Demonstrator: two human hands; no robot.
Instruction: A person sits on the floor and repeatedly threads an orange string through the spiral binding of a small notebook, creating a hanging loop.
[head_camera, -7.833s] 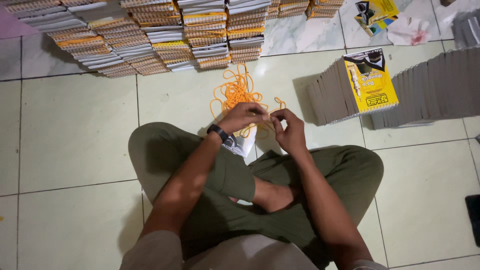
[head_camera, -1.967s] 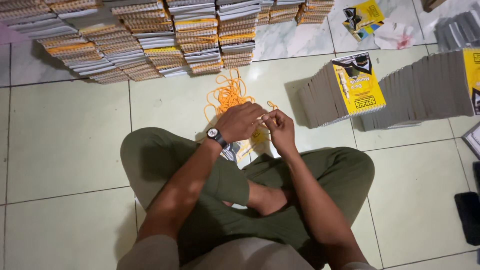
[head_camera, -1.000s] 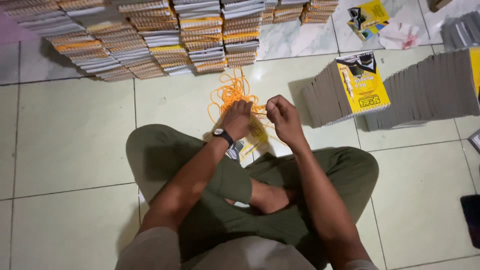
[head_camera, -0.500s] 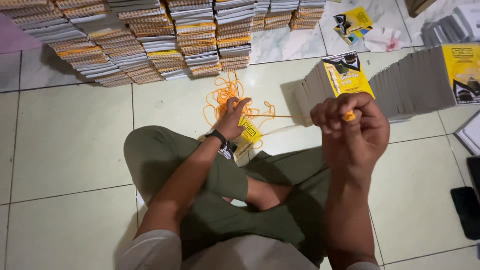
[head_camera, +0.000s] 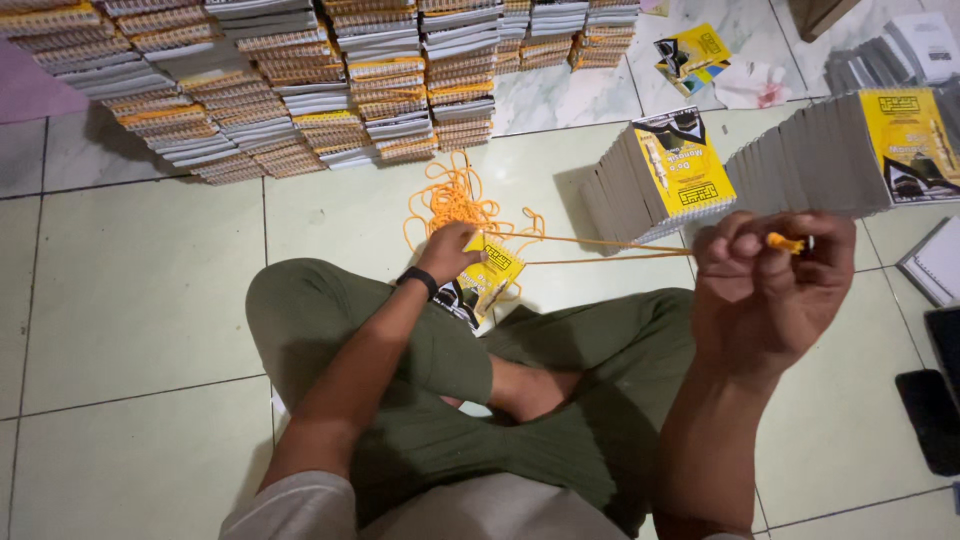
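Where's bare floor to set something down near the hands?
Free: pale green tiles left of the left knee, below the fanned booklet stacks. Also tiles right of the right hand. Crowded: ahead of the left hand, with orange cord, yellow booklet and booklet rows.

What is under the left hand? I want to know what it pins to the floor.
The left hand presses on a small yellow booklet on the tile floor, beside the orange cord. The booklet's part beneath the palm is hidden.
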